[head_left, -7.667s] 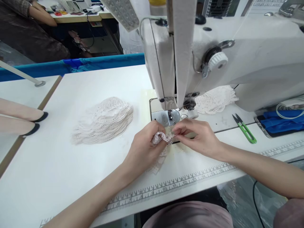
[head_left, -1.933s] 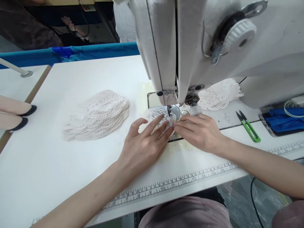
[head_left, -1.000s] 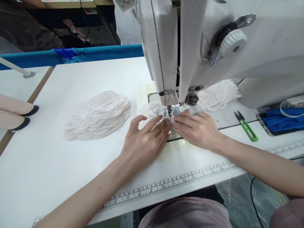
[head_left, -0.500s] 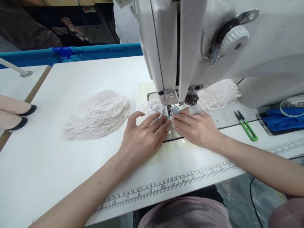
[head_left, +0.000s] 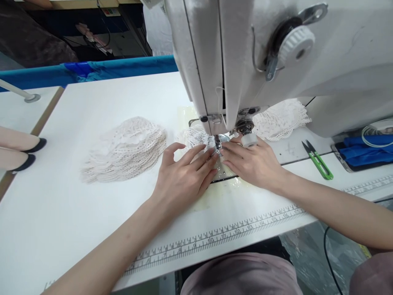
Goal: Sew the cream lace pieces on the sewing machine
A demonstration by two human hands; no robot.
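My left hand (head_left: 186,174) lies palm down beside the presser foot (head_left: 217,141), its fingers stretched out and apart. Its fingertips touch a piece of white lace (head_left: 196,136) that runs under the foot. From the other side my right hand (head_left: 253,164) rests its straightened fingers close to the foot, touching the near edge of the lace. The two hands' fingertips almost meet in front of the needle area, and they hide part of the lace. Above them stands the white sewing machine (head_left: 211,61). A stack of white lace pieces (head_left: 129,147) sits left of my left hand.
More lace (head_left: 281,121) lies behind my right hand. Green thread snips (head_left: 319,164) lie to the right, near a dark tray (head_left: 344,157) holding blue cloth (head_left: 368,151). A printed ruler (head_left: 211,241) follows the front edge. Two pale, black-tipped forms (head_left: 21,141) extend in from the left.
The view has shifted slightly, so the machine head appears a little further left. Both hands stay by the presser foot, with hardly any visible movement. A thread loop now shows on the machine head.
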